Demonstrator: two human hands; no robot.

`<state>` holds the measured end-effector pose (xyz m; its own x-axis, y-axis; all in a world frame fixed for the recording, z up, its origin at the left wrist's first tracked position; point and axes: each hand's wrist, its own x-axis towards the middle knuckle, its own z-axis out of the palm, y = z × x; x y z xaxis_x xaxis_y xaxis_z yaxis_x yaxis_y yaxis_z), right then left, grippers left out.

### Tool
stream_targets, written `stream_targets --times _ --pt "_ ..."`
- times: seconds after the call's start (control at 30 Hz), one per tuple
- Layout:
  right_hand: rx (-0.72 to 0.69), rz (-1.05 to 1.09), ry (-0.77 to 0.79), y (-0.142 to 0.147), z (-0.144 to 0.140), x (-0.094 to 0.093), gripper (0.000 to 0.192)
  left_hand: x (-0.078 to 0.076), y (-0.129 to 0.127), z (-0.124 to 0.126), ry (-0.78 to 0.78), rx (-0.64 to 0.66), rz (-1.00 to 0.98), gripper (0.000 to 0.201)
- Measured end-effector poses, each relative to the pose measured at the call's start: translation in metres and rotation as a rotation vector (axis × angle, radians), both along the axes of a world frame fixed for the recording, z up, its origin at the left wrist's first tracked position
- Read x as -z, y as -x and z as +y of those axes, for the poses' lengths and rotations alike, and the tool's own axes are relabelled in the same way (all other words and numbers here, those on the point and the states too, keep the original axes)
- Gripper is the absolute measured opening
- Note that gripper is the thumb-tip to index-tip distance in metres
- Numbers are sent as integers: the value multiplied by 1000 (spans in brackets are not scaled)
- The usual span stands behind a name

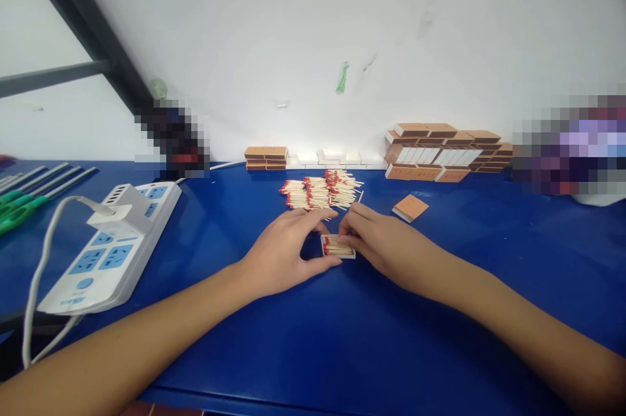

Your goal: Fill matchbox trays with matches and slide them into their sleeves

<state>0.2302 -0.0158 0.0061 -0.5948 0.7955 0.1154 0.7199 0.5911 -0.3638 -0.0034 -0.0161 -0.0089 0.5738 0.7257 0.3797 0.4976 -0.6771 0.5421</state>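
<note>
Nearest, two bare forearms reach across the glossy blue table point(342, 338). The left hand point(283, 250) and right hand point(376, 240) meet at a small white cardboard tray of red-tipped matches point(337, 246), which lies flat on the table; fingers of both pinch its edges narrowly from either side. No writing is legible anywhere. To the left lies a white power strip with blue sockets point(112, 246). Just beyond the hands sits a loose pile of red-headed wooden matches point(320, 192), with a single brown matchbox sleeve point(410, 207) to its right. Farther back, stacked brown matchboxes point(447, 152) stand against the white wall point(313, 31).
</note>
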Motion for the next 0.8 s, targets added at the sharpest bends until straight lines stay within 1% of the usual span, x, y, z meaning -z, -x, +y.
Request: stream_targets --times 0.13,0.2,0.27,0.33,0.4,0.47,0.57,0.67,0.8 --pt "18 73 16 4 -3 2 17 0 0 0 0 3 -10 64" --pt "-4 122 32 3 0 0 15 0 0 0 0 -2 -8 64" --pt "-11 178 8 -1 5 -2 17 0 0 0 0 -3 -1 64" --pt "32 209 -39 -8 13 -5 19 0 0 -1 1 -6 7 64" --pt "82 206 -42 -15 18 -7 23 0 0 -1 -4 -15 11 64" --pt "89 205 12 -18 19 -10 26 0 0 -1 -8 -24 13 64" --pt "40 210 91 -16 15 -13 25 -1 0 -1 1 -23 14 65" --pt "-2 172 96 -11 10 -12 21 0 0 -1 6 -26 19 65" --pt "-10 117 115 -11 7 -10 21 0 0 -1 17 -22 22 66"
